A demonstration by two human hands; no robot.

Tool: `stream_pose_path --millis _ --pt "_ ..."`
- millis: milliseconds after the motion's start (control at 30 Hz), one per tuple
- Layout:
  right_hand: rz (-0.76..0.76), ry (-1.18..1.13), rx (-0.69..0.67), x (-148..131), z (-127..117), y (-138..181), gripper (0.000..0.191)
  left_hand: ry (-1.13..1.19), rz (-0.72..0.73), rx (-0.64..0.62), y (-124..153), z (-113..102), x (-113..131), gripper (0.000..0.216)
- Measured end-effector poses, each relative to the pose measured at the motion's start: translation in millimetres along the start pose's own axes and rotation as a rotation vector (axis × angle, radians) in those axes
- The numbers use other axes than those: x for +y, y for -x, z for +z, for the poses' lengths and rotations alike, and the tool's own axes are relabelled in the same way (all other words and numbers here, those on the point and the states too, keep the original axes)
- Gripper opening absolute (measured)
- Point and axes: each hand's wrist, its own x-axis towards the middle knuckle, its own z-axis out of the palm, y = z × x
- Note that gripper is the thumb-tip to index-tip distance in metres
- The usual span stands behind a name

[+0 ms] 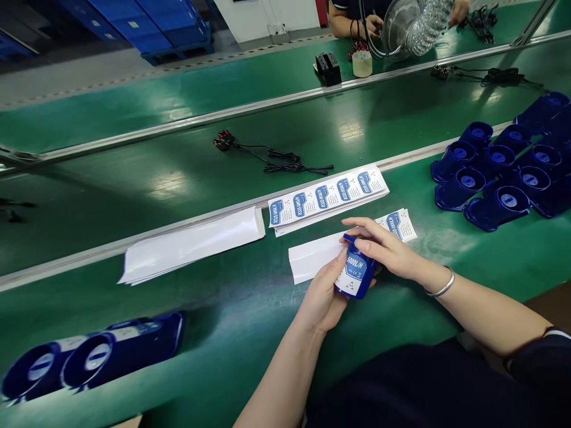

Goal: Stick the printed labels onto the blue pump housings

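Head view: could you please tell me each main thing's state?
Held housing, between left hand and right hand, labelled.
Label strip, bare at left, printed at right.
Printed label sheets, stacked flat.
White sheets, stacked, no print showing.
Two left housings, on their sides, labelled.
Right housings, clustered, open-ended.
Black cord, bundled.

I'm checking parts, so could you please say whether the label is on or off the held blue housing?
On: the printed label lies against the blue housing; whether all edges stick, I cannot tell.
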Motion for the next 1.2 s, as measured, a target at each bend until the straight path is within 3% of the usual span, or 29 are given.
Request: stream_pose_path --millis 133,400,667,833,900,967,1067,1200 --pt "0.09 -0.043 0.115 3 2 -1 0.045 -0.034 -0.018 -0.042 2 2 -1 0.043" --pt "0.222 -0.247 0.273 16 7 -3 0.055 -0.241 0.007 -0.126 7 6 3 0.05" --pt "0.181 -0.301 0.327 15 7 -5 0.06 -0.711 0.281 -0.057 4 -2 -3 0.066" --pt "0.166 -0.279 0.329 8 3 -5 0.058 -0.997 0.471 -0.015 7 -2 -4 0.093" --pt "0.148 -0.274 0.315 7 1 -6 0.056 -0.957 0.462 -0.029 8 -2 -3 0.102" --pt "0.105 -0.241 0.296 7 2 -5 0.054 -0.742 0.404 -0.087 8 -3 -1 0.099" --pt "0.031 -0.145 0.247 7 6 -3 0.053 -0.38 0.306 -0.034 6 -3 2 0.065" --pt "-0.002 -0.033 0.203 8 12 2 0.058 -0.235 0.238 0.103 3 -1 1 0.045"
